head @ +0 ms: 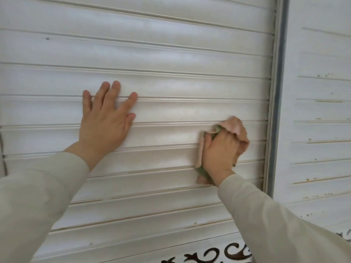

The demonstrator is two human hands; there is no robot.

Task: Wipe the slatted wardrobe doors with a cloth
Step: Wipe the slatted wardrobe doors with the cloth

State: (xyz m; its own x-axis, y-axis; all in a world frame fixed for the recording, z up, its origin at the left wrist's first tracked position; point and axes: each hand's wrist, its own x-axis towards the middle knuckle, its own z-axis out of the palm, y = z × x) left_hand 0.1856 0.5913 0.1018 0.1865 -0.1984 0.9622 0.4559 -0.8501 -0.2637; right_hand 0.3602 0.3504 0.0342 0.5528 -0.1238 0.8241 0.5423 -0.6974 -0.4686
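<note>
I see two pale, soft sleeves reaching up. My left hand lies flat, fingers spread and relaxed, on the white door with its long ridged slats. My right hand clutches one crumpled pink-and-green cloth against the slats near the grey frame. A second slatted door, speckled, stands beyond.

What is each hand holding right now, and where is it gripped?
The right hand grips a bunched pink-and-green cloth around its middle, pressing it to the slatted door. The left hand holds nothing; it rests flat on the slats.
</note>
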